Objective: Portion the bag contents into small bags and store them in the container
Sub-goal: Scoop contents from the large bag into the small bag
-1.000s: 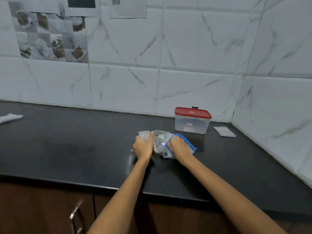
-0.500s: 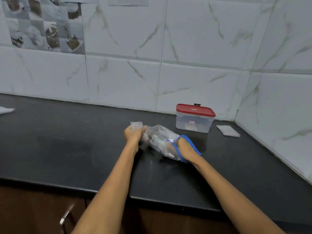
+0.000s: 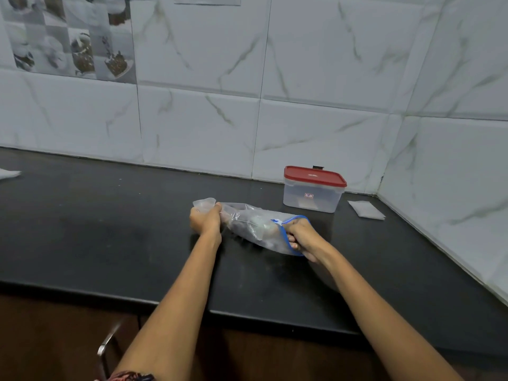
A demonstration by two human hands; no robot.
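We see left hand (image 3: 205, 220) clamped on the bag (image 3: 254, 225) base, right hand (image 3: 301, 236) pinching its blue zip mouth | bag stretched above the surface (image 3: 110, 229), likely for opening | lidded container (image 3: 313, 189) at 1 o'clock, small bags (image 3: 367, 210) beside it

The counter (image 3: 110, 243) was black. The bag (image 3: 255, 224) was clear with a blue rim. The container (image 3: 312, 199) was translucent under a red lid (image 3: 314, 176). The wall tiles (image 3: 316, 78) were white, grey-veined.

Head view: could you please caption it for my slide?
Both hands grip a blue-zipped clear bag near a red-lidded container.
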